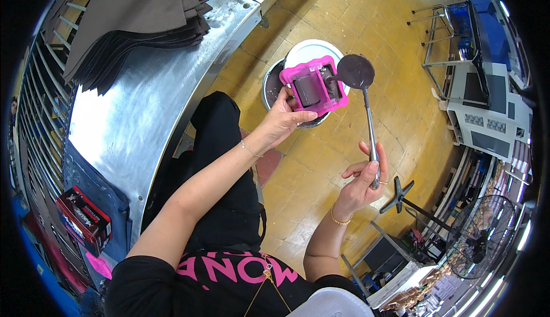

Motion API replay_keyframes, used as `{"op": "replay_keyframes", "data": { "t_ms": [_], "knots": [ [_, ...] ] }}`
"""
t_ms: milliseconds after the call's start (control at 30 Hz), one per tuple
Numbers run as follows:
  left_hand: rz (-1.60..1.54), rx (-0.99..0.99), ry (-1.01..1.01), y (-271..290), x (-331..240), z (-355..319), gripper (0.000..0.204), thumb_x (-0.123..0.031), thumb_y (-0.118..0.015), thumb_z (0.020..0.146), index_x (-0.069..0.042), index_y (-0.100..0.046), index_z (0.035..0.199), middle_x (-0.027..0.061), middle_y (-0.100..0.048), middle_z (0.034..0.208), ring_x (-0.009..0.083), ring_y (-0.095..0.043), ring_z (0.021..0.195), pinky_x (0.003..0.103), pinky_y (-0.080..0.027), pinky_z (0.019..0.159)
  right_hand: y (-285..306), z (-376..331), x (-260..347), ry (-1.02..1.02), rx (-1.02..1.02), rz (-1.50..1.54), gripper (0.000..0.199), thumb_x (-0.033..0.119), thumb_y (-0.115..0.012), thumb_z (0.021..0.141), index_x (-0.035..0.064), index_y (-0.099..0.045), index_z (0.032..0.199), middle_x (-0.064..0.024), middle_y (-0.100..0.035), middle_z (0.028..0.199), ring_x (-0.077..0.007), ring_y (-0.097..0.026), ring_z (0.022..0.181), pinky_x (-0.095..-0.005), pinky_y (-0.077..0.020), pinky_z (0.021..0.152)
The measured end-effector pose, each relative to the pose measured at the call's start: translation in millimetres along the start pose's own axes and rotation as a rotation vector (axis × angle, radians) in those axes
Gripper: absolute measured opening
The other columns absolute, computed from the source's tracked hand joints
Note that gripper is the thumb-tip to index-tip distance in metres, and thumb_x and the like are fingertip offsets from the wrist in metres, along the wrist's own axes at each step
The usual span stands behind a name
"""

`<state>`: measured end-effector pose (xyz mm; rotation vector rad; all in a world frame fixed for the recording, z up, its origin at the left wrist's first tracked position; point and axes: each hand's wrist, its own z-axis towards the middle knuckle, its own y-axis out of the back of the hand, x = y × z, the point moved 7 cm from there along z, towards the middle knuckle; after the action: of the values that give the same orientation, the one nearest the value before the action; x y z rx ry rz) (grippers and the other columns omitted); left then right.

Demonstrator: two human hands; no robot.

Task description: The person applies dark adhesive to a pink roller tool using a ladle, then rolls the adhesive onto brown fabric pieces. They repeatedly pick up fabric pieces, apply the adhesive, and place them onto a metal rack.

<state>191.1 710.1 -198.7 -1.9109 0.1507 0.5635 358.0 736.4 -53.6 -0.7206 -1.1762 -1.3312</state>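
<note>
Two hands work above a round bucket [274, 85]: left hand [282, 117] gripping a rigid pink roller tray [314, 85] by its near edge, right hand [365, 179] pinching the slippery, glue-coated ladle's [356, 71] stiff metal handle.

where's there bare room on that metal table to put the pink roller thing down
Bare steel runs along the metal table from below the stack of dark fabric pieces toward the red box. The far end is crowded by that stack.

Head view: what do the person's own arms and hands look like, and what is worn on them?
Both forearms are bare below short black sleeves. The left hand has a thin chain bracelet at the wrist. The right hand has a gold bracelet and a ring.
</note>
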Motion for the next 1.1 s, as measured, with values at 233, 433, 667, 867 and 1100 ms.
{"op": "replay_keyframes", "data": {
  "t_ms": [233, 433, 667, 867, 1100],
  "knots": [
    [0.012, 0.011, -0.012, 0, 1, 0, 0.082, 0.006, -0.076, 0.070, -0.011, -0.027, 0.133, 0.0076, -0.049, 0.125, 0.0180, -0.049, 0.118, 0.034, -0.038, 0.103, -4, 5, 2, 0.035, 0.002, -0.014, 0.036, 0.016, -0.042, 0.098, -0.0092, -0.050, 0.122, -0.0235, -0.067, 0.092, -0.0088, -0.054, 0.049, -0.0213, -0.0449, 0.056],
    [0.019, 0.007, -0.034, -1, -4, 0, 0.080, 0.005, -0.076, 0.070, -0.010, -0.027, 0.132, 0.0083, -0.048, 0.125, 0.0180, -0.049, 0.118, 0.034, -0.037, 0.104, 4, -6, -1, 0.060, 0.003, -0.096, 0.035, 0.016, -0.043, 0.098, -0.0091, -0.051, 0.121, -0.0226, -0.067, 0.090, -0.0092, -0.054, 0.049, -0.0212, -0.0441, 0.055],
    [0.064, 0.000, -0.053, 4, -8, 1, 0.080, 0.005, -0.076, 0.070, -0.009, -0.027, 0.132, 0.0083, -0.048, 0.124, 0.0183, -0.048, 0.118, 0.035, -0.036, 0.105, 9, -14, -3, 0.102, 0.013, -0.182, 0.037, 0.021, -0.041, 0.099, -0.0054, -0.051, 0.122, -0.0205, -0.067, 0.089, -0.0053, -0.049, 0.046, -0.0195, -0.0264, 0.047],
    [0.049, 0.007, -0.034, 8, -1, 0, 0.081, 0.004, -0.077, 0.070, -0.009, -0.028, 0.133, 0.0077, -0.047, 0.124, 0.0180, -0.047, 0.119, 0.034, -0.036, 0.105, 8, -13, -18, -0.118, -0.047, 0.044, 0.036, 0.019, -0.042, 0.099, -0.0072, -0.049, 0.123, -0.0219, -0.066, 0.093, -0.0071, -0.050, 0.046, -0.0181, -0.0392, 0.047],
    [0.043, 0.017, -0.008, 4, 2, -4, 0.081, 0.004, -0.076, 0.071, -0.009, -0.028, 0.134, 0.0080, -0.047, 0.125, 0.0180, -0.047, 0.119, 0.033, -0.038, 0.103, 3, -13, -26, -0.115, -0.038, 0.042, 0.036, 0.019, -0.041, 0.099, -0.0070, -0.049, 0.123, -0.0231, -0.065, 0.096, -0.0057, -0.048, 0.044, -0.0165, -0.0373, 0.045]
  ]
}}
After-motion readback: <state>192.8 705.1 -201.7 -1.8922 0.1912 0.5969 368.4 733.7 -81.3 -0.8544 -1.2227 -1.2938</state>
